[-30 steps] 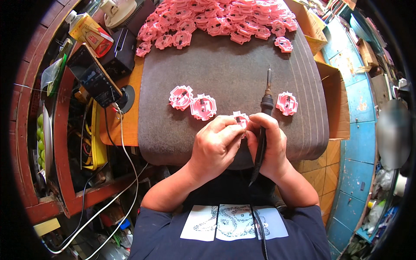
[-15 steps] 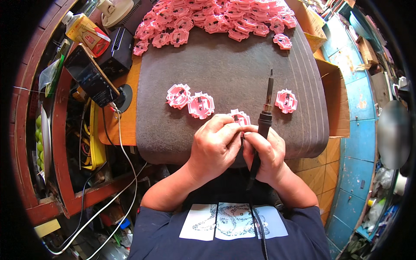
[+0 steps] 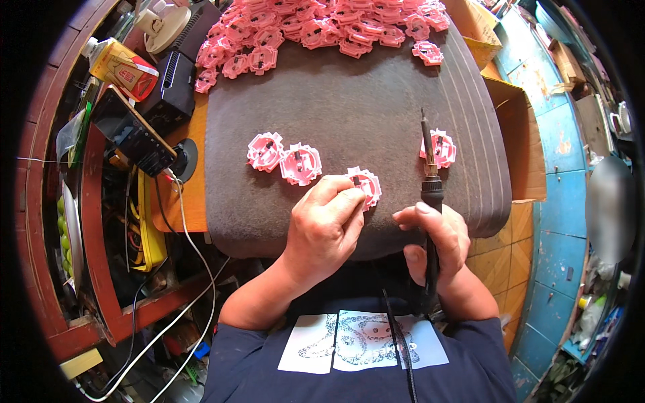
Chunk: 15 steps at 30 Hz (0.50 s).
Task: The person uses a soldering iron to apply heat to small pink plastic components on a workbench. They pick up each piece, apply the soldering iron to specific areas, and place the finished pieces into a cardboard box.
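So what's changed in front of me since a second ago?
Your right hand has moved rightward, away from your left hand and its pink part, carrying the soldering iron with it. Your left hand still holds the part, and the pink pile looks unchanged.

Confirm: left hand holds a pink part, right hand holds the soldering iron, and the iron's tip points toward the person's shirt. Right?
Not quite: in the head view, the tip points away from the shirt, toward the far side with the heap of pink parts. The left hand does hold a pink part, and the right hand the soldering iron.
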Tool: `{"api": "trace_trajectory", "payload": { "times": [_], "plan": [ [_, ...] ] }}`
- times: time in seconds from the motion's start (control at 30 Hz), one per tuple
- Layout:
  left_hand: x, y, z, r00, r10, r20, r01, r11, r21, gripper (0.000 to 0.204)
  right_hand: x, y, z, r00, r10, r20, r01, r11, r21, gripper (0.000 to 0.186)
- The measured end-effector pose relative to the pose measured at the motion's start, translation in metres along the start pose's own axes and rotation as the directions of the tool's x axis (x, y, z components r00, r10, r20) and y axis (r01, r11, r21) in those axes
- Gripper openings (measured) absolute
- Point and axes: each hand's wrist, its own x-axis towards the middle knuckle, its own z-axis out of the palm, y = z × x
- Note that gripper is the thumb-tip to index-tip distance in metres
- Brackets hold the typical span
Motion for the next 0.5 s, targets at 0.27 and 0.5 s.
{"api": "trace_trajectory", "payload": {
  "times": [0.27, 0.5],
  "plan": [
    [0.001, 0.000, 0.001, 1.000, 0.004, 0.001, -0.004, 1.000, 0.016, 0.018, -0.005, -0.017, -0.025, 0.997, -0.065, 0.047, 0.070, 0.991, -0.116, 0.043],
    [0.002, 0.001, 0.001, 1.000, -0.016, 0.011, 0.016, 1.000, 0.014, 0.018, 0.000, -0.020, -0.022, 0.991, -0.070, 0.112, 0.073, 0.997, -0.021, 0.028]
  ]
}}
